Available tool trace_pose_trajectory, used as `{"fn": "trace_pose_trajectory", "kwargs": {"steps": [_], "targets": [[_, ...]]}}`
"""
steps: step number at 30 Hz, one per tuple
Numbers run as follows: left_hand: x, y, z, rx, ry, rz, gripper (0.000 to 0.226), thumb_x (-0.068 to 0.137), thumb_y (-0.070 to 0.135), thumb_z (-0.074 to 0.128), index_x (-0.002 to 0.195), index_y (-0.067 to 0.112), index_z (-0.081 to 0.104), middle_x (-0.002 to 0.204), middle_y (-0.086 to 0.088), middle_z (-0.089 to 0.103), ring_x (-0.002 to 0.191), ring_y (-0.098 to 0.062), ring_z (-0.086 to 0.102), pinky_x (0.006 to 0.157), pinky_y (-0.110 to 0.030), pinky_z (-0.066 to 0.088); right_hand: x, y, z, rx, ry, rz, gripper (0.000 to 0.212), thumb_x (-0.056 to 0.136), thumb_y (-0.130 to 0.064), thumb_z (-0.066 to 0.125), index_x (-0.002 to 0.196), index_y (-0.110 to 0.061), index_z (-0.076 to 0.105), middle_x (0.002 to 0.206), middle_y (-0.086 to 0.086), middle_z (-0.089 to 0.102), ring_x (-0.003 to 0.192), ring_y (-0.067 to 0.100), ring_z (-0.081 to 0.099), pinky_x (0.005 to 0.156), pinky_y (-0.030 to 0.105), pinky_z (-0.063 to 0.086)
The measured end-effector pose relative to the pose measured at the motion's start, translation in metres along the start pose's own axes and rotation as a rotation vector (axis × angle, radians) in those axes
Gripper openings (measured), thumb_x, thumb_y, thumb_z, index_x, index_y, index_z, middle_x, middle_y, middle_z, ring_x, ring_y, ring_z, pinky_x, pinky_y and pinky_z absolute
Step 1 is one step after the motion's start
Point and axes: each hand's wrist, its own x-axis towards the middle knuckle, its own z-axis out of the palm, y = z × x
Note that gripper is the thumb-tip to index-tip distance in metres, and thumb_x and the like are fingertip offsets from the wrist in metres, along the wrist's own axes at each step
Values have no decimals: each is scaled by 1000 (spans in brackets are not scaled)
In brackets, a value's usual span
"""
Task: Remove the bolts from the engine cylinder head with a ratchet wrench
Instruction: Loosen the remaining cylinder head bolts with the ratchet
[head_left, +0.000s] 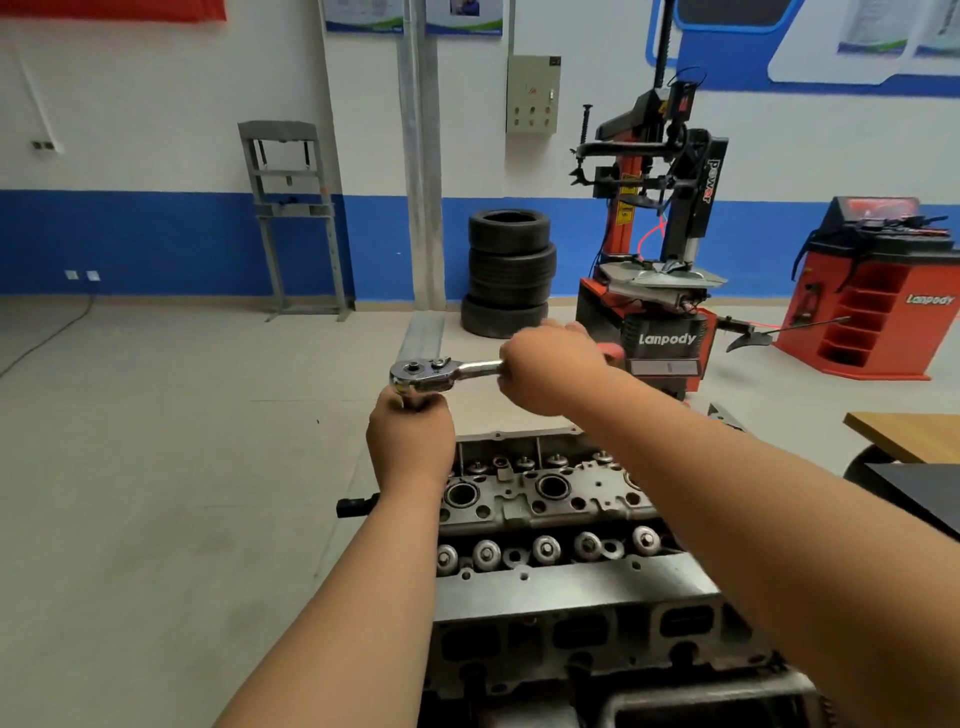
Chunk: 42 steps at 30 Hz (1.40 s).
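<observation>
Both hands hold the ratchet wrench (441, 373): left hand (410, 441) grips beneath its head, right hand (550, 371) the handle, which runs rightward above the cylinder head (545, 499) at its far-left corner.

Both bare arms were stretched forward. The left hand (410, 441) gripped the shiny silver metal ratchet wrench (431, 375) just under its head. The right hand (550, 371) gripped its handle.

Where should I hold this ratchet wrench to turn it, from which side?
Grip the ratchet wrench by its handle, from the right, where the right hand wraps it: the handle lies level, pointing right from the head. The left hand steadies the shaft beneath the head.
</observation>
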Motion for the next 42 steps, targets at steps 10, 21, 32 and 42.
{"fn": "trace_pose_trajectory", "kwargs": {"steps": [10, 21, 32, 42], "targets": [[4, 1, 0, -90, 19, -34, 8, 82, 14, 52, 89, 18, 51, 72, 5, 55, 60, -12, 51, 49, -24, 32, 50, -38, 17, 115, 8, 29, 42, 86, -21, 55, 126, -14, 46, 130, 8, 48, 125, 31, 36, 105, 59, 23], [2, 5, 2, 148, 36, 93, 14, 90, 5, 48, 103, 5, 48, 80, 3, 49, 65, -16, 45, 53, -18, 31, -116, -50, -26, 8, 82, -53, 35, 88, -16, 47, 120, -7, 36, 108, 12, 51, 81, 27, 43, 61, 36, 31], [3, 1, 4, 23, 20, 38, 7, 89, 17, 55, 83, 15, 58, 73, 3, 60, 61, -13, 51, 52, -23, 34, -27, -12, 0, 123, 128, -41, 11, 87, -31, 52, 91, -22, 47, 91, 2, 58, 87, 24, 49, 74, 35, 34], [6, 3, 3, -95, 47, -17, 8, 82, 11, 53, 83, 15, 59, 72, 5, 59, 60, -7, 50, 50, -22, 33, 69, -60, 23, 359, 49, -162, 35, 84, -20, 61, 118, -22, 54, 127, 0, 48, 129, 21, 29, 101, 46, 25]]}}
